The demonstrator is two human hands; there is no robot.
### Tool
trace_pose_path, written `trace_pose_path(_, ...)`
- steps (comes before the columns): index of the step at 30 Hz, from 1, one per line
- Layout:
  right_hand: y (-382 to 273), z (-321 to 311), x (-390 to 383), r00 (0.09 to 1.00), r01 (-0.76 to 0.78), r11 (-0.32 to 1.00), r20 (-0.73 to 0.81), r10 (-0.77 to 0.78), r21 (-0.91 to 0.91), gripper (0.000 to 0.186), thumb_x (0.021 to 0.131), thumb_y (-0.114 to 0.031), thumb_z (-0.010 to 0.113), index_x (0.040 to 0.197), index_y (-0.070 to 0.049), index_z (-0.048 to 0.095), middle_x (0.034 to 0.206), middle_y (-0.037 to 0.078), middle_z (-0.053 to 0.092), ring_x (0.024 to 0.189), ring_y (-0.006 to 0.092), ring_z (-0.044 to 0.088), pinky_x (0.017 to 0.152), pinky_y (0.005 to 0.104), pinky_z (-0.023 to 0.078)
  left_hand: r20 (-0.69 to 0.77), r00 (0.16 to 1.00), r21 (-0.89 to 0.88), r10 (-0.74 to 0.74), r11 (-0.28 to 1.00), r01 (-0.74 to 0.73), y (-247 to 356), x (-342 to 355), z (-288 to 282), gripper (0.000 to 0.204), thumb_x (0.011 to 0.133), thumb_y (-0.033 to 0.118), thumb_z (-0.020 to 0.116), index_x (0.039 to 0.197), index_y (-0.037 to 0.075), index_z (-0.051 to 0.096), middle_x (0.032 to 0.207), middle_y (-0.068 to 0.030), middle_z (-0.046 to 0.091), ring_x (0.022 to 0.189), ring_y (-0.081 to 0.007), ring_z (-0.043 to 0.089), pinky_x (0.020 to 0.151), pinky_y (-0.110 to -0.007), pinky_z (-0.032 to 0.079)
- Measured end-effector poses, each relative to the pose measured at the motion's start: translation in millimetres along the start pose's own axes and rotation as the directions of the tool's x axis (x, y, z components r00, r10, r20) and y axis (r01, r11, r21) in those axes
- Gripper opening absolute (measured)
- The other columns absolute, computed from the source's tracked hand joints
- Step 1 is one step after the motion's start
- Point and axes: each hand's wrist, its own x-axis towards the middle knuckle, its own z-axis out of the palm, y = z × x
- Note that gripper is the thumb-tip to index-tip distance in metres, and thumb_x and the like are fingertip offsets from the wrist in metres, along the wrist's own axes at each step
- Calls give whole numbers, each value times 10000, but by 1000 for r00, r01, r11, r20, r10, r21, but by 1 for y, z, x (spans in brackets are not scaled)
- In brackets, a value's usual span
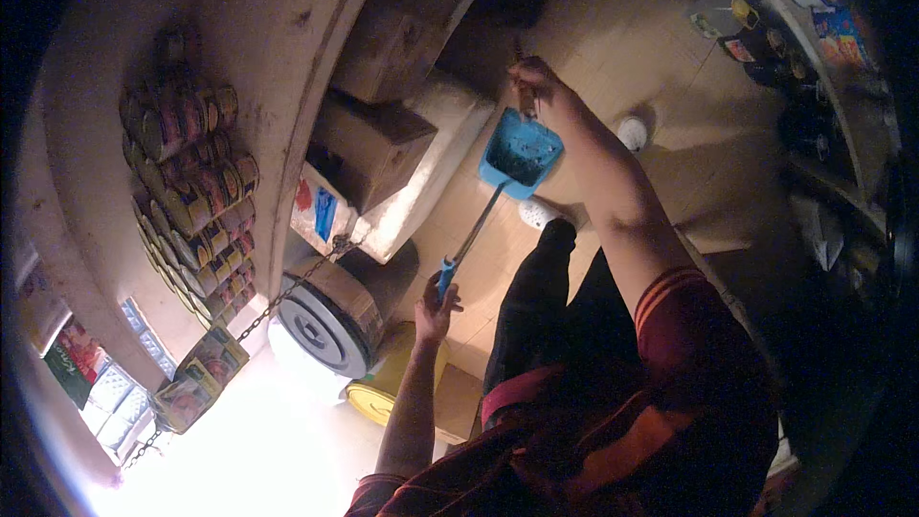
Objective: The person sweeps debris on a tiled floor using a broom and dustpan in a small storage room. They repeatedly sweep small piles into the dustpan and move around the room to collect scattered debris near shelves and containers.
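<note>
A long-handled blue dustpan (522, 134) is held low over the tiled floor, with dark and pale bits in its pan. Its thin dark shaft ends in a blue grip, and my left hand (437, 309) is closed round that grip. My right hand (541, 81) is closed at the far edge of the pan. A narrow brownish thing (525, 99) runs down from it toward the dustpan; its kind is too dim to make out. My feet in white perforated shoes (536, 213) stand close to the pan.
Cardboard boxes (375, 148) line a low ledge on the left. Nearer stand a grey-lidded bin (325, 325) and a yellow-rimmed container (373, 402). Stacked cans (201, 196) fill a left shelf. A chain (287, 297) hangs across beside packets. Shelves with goods (823, 29) bound the right.
</note>
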Motion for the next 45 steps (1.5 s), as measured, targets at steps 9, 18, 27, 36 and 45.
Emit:
trace_pose_path(9, 36, 1, -140, 965, -250, 902, -167, 202, -352, 208, 782, -123, 637, 888, -49, 474, 637, 34, 526, 486, 162, 532, 422, 318, 463, 95, 992, 127, -81, 990, 69, 16, 21, -4, 425, 849, 266, 574, 1154, -23, 511, 717, -122, 632, 596, -180, 627, 579, -327, 498)
trace_pose_path(18, -64, -14, -199, 955, -296, 804, -167, 244, -516, 250, 807, -150, 586, 994, -76, 437, 616, 27, 496, 440, 138, 478, 394, 294, 408, -237, 971, 336, 27, 940, 56, 10, 4, 10, 341, 836, 332, 594, 964, 17, 618, 697, -165, 609, 616, -279, 593, 602, -391, 460)
trace_pose_path(27, -52, -81, -207, 962, -240, 904, 39, 271, -353, 177, 818, -198, 606, 773, -64, 498, 695, 21, 516, 534, 118, 502, 427, 276, 410, -167, 972, 199, -166, 960, 198, 20, 10, 13, 357, 850, 368, 536, 877, 18, 599, 649, -124, 635, 540, -178, 598, 510, -349, 447)
trace_pose_path(36, -155, -108, -226, 927, -360, 868, -232, 294, -341, 374, 846, -245, 560, 1171, -80, 474, 761, 22, 481, 532, 68, 447, 426, 224, 392, -238, 954, 347, -182, 902, 258, 27, 32, 13, 309, 784, 351, 593, 876, 64, 662, 616, -76, 644, 557, -177, 627, 556, -347, 486)
trace_pose_path(45, -58, -124, -206, 917, -398, 808, -191, 349, -435, 134, 826, -181, 559, 846, -67, 493, 592, 22, 504, 453, 122, 489, 424, 263, 414, -431, 872, 389, -235, 823, 414, 28, 22, 44, 328, 747, 382, 632, 908, 101, 686, 697, -104, 662, 683, -237, 653, 652, -377, 493)
